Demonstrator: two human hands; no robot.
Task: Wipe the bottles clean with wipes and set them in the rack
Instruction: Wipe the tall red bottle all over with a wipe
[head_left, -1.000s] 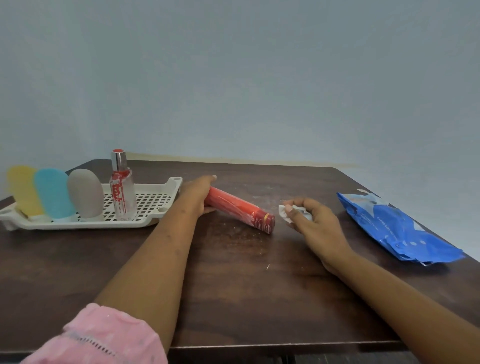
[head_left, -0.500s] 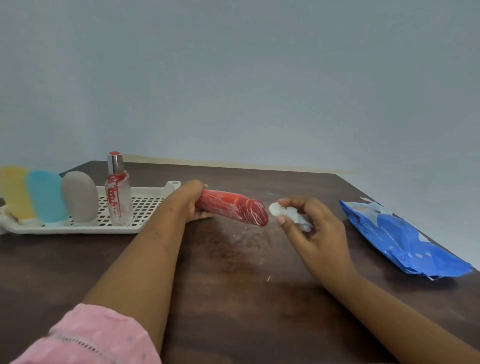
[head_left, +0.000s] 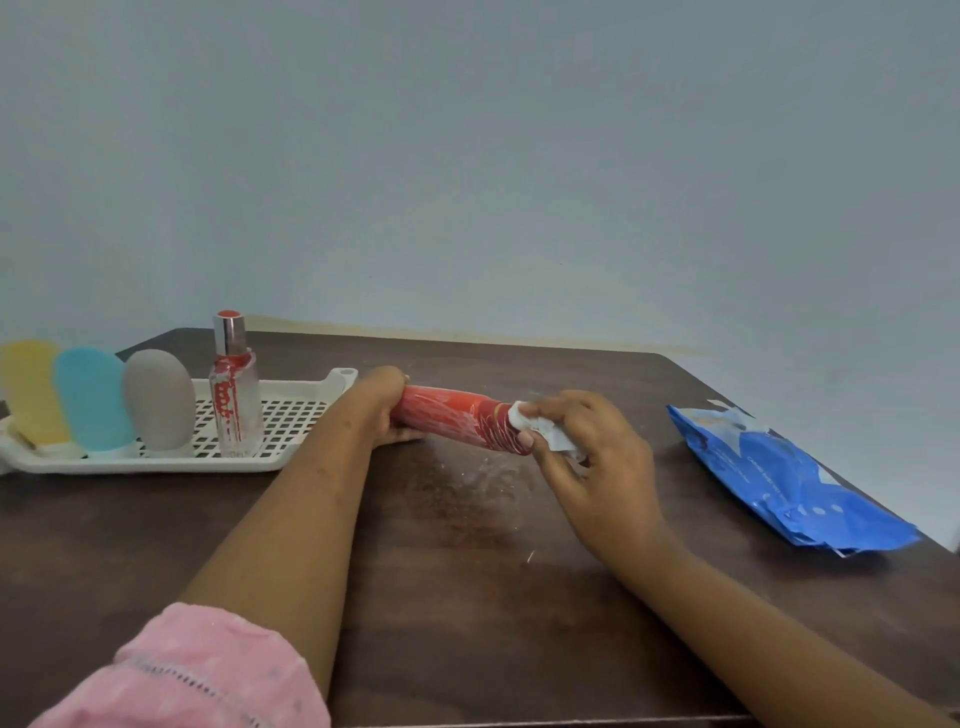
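My left hand (head_left: 382, 410) grips one end of a long red bottle (head_left: 457, 422) and holds it sideways just above the table. My right hand (head_left: 587, 452) pinches a crumpled white wipe (head_left: 540, 431) against the bottle's other end. The white slotted rack (head_left: 283, 415) lies at the left. In it stand a yellow bottle (head_left: 31, 392), a light blue bottle (head_left: 91, 397), a grey bottle (head_left: 158, 397) and a clear bottle with a silver cap and red print (head_left: 235, 387).
A blue pack of wipes (head_left: 789, 488) lies at the right of the dark wooden table (head_left: 467, 597), close to its right edge. White specks dot the tabletop below the red bottle. A plain wall rises behind.
The red bottle lay on the table a second ago; my left hand has lifted it level. My right hand has brought the wipe onto the bottle's right end.
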